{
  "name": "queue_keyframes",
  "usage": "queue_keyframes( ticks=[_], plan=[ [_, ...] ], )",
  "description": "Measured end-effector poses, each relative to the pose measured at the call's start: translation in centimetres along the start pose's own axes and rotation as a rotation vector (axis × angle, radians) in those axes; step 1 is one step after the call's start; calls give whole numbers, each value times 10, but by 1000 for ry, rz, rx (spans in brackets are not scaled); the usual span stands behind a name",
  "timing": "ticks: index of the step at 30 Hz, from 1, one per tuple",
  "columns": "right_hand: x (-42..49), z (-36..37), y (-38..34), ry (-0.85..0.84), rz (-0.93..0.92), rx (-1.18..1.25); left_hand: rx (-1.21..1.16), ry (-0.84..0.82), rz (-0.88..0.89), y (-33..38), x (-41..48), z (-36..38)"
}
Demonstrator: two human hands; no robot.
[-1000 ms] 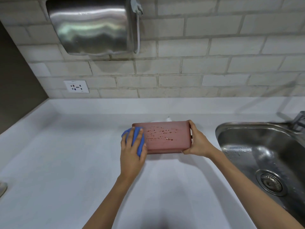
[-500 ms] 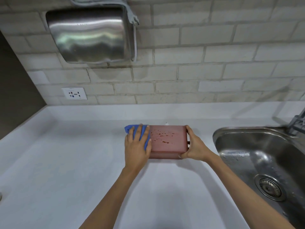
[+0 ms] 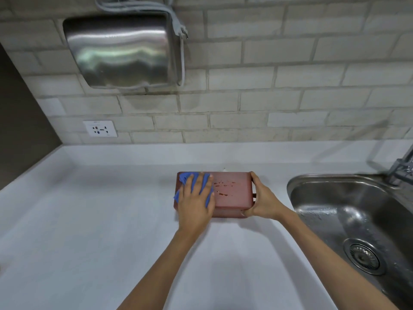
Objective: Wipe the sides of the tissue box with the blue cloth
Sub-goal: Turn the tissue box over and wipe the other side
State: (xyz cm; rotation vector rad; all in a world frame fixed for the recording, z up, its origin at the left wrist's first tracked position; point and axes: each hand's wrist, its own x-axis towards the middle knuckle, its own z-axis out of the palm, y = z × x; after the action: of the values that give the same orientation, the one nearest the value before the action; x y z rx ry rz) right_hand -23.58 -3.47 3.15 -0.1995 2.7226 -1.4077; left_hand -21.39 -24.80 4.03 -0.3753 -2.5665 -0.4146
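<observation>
The left hand point(image 3: 196, 203) is lying flat, fingers spread, pressing the one blue cloth point(image 3: 186, 189) against the facing side of the tissue box point(image 3: 232, 193); it is not clenched, only pinning the cloth, which is showing between and beyond its fingers at the box's left end. The right hand point(image 3: 260, 202) is grasping the box's right end, thumb along the lower edge and fingers curled over the top. The single reddish box is tilted up on the white counter point(image 3: 89, 220), just left of the one steel sink point(image 3: 357, 220), its facing side carrying a patch of small speckled marks. Two bare forearms are reaching in from below, converging on the box. A metal wall unit point(image 3: 120, 50) is hanging above and left of the box, with one socket point(image 3: 100, 128) beneath it.
</observation>
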Motion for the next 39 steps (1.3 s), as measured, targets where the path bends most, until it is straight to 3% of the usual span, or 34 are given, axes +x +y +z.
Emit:
queue_keyframes(
  ticks=[3, 8, 13, 17, 23, 29, 33, 36, 39],
  plan=[
    [1, -1, 0, -16, 0, 3, 42, 5, 98, -19, -24, -3],
    [2, 1, -1, -11, 12, 17, -12, 49, -100, -13, 15, 1],
    [3, -1, -2, -4, 1, 3, -5, -26, 19, 18, 14, 8],
    [4, -3, 0, -18, -5, 9, 36, -40, 149, -4, -19, -1],
    [3, -2, 0, -23, 4, 14, -29, 16, -102, -3, 14, 2],
    [4, -1, -1, 6, 6, 0, -4, -66, 26, 30, 12, 10],
    [4, 0, 0, -7, 23, 2, 50, -77, 132, 7, -16, 1],
    [2, -1, -2, -12, 33, -8, 61, -23, 21, -4, -4, 1],
    [2, 0, -4, -8, 43, -7, 11, -83, -87, 14, 23, 9]
  ],
)
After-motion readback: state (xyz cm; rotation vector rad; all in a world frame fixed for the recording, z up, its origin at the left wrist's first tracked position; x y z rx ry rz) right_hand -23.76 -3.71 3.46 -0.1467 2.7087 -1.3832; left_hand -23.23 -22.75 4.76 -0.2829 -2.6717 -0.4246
